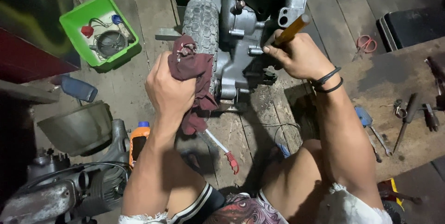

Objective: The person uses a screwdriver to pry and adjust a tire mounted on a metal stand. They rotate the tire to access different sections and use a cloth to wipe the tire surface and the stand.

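My left hand (pixel 169 87) clutches a dark red rag (pixel 192 78) and presses it against a small knobby tyre (pixel 201 22). That tyre sits on a grey metal engine casing (pixel 241 34) standing on the wooden floor. My right hand (pixel 299 55) grips a tool with an orange-yellow handle (pixel 292 28), its tip set against the casing's right side. Two black bands circle my right wrist. A red-handled tool (pixel 222 149) lies on the floor under the rag, between my knees.
A green tray (pixel 76 18) with small parts sits far left. An orange bottle (pixel 138 140), a metal bowl (pixel 76 129) and another engine (pixel 60 187) lie at my left. On the right a wooden bench (pixel 403 94) holds screwdrivers and pliers; red scissors (pixel 366 44) lie behind.
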